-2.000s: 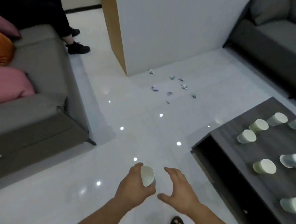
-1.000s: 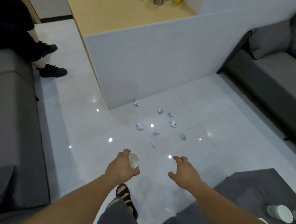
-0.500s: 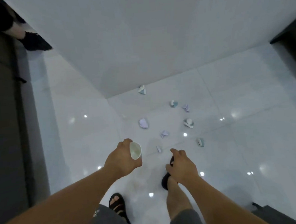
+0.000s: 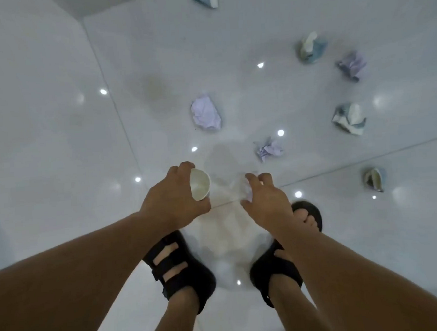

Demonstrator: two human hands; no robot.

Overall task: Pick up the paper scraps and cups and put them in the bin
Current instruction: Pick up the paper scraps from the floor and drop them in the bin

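The person is bending over the glossy floor (image 4: 58, 149). The left hand (image 4: 173, 201) is gripping a white paper cup (image 4: 200, 184) tipped on its side, while the right hand (image 4: 268, 203), just right of the cup, is curling its fingers round a small pale scrap (image 4: 245, 189), though blur is hiding how firm that pinch is. The task is looking barely begun: a crumpled lilac scrap (image 4: 206, 113) is lying beyond the cup, a lilac twist (image 4: 267, 149) beyond and right of it, more blue and lilac scraps (image 4: 349, 119) farther right, and no bin is showing.
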